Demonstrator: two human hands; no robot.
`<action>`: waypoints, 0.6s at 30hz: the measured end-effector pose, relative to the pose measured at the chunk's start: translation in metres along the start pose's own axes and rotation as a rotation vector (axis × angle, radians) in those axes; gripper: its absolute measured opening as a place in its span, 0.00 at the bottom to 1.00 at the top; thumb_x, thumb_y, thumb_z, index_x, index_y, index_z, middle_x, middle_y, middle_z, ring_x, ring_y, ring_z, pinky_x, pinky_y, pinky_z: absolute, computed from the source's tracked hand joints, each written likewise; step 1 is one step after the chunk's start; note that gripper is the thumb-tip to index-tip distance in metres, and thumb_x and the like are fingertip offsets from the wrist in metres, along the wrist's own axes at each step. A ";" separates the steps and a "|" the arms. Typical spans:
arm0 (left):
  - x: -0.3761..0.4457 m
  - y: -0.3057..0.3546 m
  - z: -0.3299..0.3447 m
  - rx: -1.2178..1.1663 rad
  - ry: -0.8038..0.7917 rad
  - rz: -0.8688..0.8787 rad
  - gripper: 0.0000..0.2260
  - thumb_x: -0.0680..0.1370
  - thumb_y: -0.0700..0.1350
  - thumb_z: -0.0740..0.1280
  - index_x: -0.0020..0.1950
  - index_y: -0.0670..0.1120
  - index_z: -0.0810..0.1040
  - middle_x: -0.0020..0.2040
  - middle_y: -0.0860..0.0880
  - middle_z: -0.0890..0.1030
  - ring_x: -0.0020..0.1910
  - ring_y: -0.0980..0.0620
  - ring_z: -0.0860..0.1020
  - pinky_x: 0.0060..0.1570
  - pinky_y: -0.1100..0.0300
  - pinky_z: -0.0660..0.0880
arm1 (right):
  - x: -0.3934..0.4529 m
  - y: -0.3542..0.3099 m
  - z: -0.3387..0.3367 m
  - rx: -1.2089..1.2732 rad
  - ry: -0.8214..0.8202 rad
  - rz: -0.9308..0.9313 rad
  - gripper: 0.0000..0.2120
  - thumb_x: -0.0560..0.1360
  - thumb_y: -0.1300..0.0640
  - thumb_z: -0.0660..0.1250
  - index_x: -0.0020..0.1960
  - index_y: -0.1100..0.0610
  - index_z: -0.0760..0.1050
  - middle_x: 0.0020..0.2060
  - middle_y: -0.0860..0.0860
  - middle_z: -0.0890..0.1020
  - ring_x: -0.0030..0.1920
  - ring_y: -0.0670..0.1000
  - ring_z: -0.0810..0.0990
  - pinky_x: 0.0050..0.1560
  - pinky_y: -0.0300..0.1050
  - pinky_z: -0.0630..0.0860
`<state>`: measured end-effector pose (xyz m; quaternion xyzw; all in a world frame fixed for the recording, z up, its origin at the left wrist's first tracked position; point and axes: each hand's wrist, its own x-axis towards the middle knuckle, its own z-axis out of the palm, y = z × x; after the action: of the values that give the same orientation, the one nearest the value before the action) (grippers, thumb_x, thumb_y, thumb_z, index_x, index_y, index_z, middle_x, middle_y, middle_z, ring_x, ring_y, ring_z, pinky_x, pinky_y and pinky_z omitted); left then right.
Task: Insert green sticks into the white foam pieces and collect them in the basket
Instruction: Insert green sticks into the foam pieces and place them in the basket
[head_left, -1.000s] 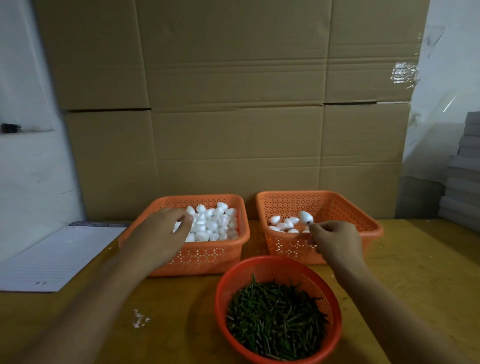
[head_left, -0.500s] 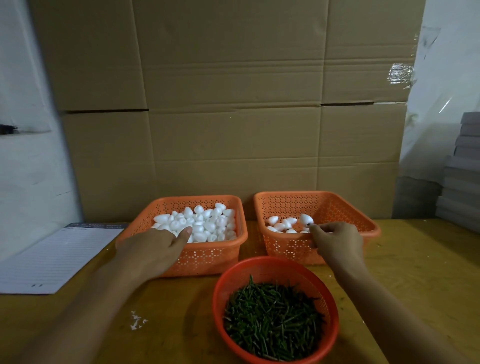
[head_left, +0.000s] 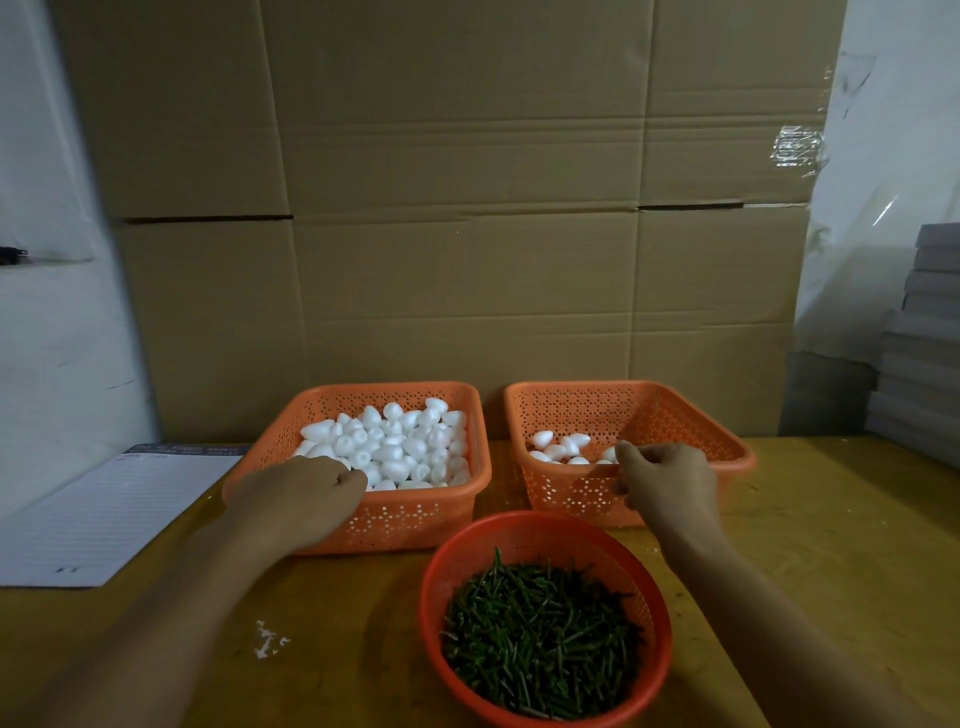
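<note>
Nearest the camera, at about 6 o'clock on the yellow counter (head_left: 810, 545), sits a round red basket (head_left: 655, 597) heaped with short green sticks (head_left: 540, 634), and a few white crumbs (head_left: 267, 638) lie on the counter off at 8 o'clock from it. Both forearms reach forward past this basket, one on each side. The left hand (head_left: 306, 493) hangs over the near rim of the left orange basket (head_left: 415, 519), at roughly 11 o'clock from the sticks; its fingers are curled downward among the white foam pieces (head_left: 395, 447) at the near left corner of the pile, though whether this grip is clamped on a piece cannot be told, since the knuckles hide the fingertips. The right hand (head_left: 670, 483) is at about 1 o'clock from the sticks, over the near rim of the right orange basket (head_left: 566, 493); its fingers are curled with thumb and forefinger drawn together at the rim, just beside a foam piece, and what they pinch (if anything) is not visible. That basket holds only a small cluster of finished foam pieces (head_left: 558, 446) in its near left part, their sticks not discernible. The two orange baskets stand side by side, close but apart. At 9 o'clock a lined sheet of paper (head_left: 109, 514) lies flat on the counter. Behind everything rises a wall of brown cardboard (head_left: 467, 208), and at 3 o'clock a stack of grey boards (head_left: 924, 343) stands at the far right edge
</note>
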<state>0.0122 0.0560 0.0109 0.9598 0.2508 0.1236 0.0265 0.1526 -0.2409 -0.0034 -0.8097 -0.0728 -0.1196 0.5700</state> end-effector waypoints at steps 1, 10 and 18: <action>0.000 0.000 0.000 0.008 -0.003 -0.004 0.19 0.83 0.53 0.49 0.36 0.51 0.71 0.36 0.53 0.71 0.37 0.57 0.70 0.35 0.57 0.61 | 0.000 0.000 0.000 0.005 -0.002 -0.002 0.17 0.79 0.54 0.66 0.35 0.60 0.81 0.28 0.55 0.83 0.32 0.60 0.81 0.40 0.61 0.81; 0.009 -0.002 -0.009 -0.071 -0.240 0.014 0.25 0.83 0.60 0.46 0.80 0.57 0.61 0.80 0.51 0.63 0.75 0.49 0.66 0.71 0.51 0.65 | 0.002 0.005 0.002 0.058 -0.001 -0.001 0.18 0.79 0.55 0.64 0.36 0.66 0.80 0.28 0.55 0.83 0.31 0.56 0.77 0.37 0.56 0.77; 0.026 0.003 -0.018 -0.209 -0.356 -0.012 0.33 0.81 0.68 0.43 0.83 0.55 0.49 0.82 0.51 0.55 0.79 0.49 0.59 0.75 0.53 0.55 | 0.003 0.003 0.005 0.101 0.006 0.018 0.18 0.79 0.56 0.61 0.37 0.63 0.81 0.25 0.50 0.82 0.30 0.53 0.78 0.35 0.52 0.74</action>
<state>0.0311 0.0658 0.0347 0.9570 0.2335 -0.0229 0.1708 0.1572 -0.2374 -0.0066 -0.7800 -0.0697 -0.1131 0.6115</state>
